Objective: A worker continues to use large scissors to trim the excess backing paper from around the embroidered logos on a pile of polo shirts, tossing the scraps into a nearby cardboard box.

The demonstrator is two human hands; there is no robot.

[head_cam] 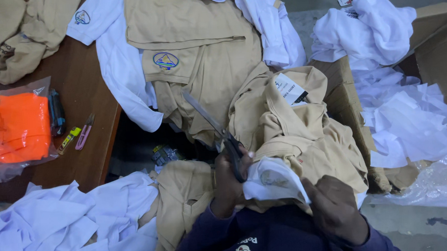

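The left hand [230, 178] is gripping a pair of long scissors [214, 128] by the handles, fingers closed through them, blades pointing up and away over a beige shirt [305, 136]. The right hand [335, 209] is pinching a piece of white backing fabric [272, 181] just beside the scissor handles. Both are working off the desk [87, 97], near its right edge, above the heap of beige garments.

Metal scissors [219, 133] — matt cloth shirts [305, 136]
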